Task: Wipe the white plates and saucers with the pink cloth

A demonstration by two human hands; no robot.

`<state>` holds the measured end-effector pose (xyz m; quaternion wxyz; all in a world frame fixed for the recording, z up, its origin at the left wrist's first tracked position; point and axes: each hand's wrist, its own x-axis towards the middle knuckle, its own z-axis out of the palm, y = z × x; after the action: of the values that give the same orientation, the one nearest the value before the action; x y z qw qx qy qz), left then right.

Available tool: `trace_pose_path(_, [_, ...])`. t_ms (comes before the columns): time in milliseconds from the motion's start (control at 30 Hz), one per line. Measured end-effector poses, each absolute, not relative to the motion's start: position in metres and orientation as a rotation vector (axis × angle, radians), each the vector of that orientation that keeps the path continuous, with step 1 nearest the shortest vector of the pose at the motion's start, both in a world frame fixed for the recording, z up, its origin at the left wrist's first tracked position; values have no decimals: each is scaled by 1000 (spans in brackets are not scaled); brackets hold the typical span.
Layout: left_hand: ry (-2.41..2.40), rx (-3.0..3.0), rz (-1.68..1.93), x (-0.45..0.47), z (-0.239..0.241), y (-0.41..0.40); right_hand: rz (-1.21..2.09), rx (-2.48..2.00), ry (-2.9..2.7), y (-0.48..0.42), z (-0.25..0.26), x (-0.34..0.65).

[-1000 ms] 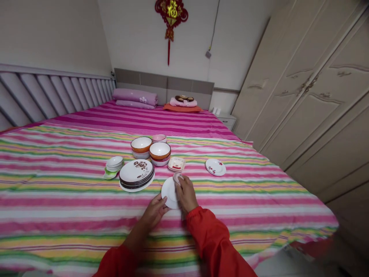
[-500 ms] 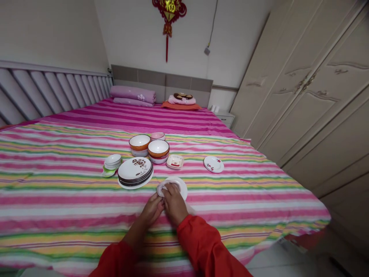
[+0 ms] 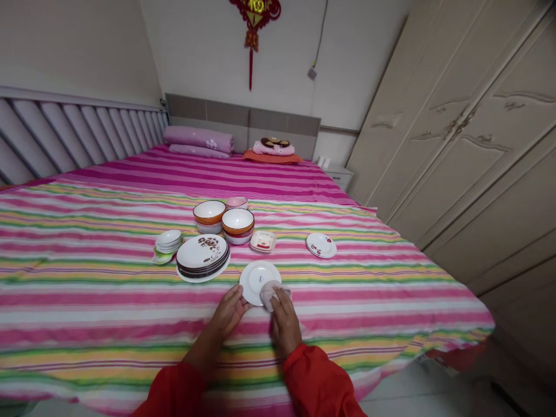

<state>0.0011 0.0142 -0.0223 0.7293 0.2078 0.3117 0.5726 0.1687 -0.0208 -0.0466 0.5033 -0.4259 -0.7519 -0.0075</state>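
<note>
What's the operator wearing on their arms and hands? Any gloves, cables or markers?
Loose, bright red long sleeves, slightly glossy: the left sleeve and the right sleeve. The left hand and the right hand are bare, with no gloves, and no cables, markers or watch in view.

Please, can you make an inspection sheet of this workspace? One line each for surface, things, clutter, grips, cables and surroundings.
Surface: striped bed sheet, pink, green and yellow.
Things: white plate, underside up, with cloth at its rim; nearby, plate stack, orange-lined bowls, square dish, flowered small plate, saucers.
Clutter: folded bedding at the bed's far end.
Grips: left hand touches the plate's edge; right hand is on the cloth.
Cables: thin cable down the wall to small box.
Surroundings: cream wardrobe, headboard, red knot.
</note>
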Motion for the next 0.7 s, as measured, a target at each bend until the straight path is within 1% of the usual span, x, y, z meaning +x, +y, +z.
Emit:
trace_pose_path(200, [699,459,1225,0,-21,14,127,-1211,-1627,15,-30,179])
trace_pose_path(367, [725,476,1208,0,-23,13,254,-1240,-1757,48,0,170])
trace_pose_path(533, [683,490,1204,0,-22,13,215,-1168,-1972,58,18,140])
trace_pose_path(700, [678,495,1222,0,-25,14,181,-1127,-2071,42,22,125])
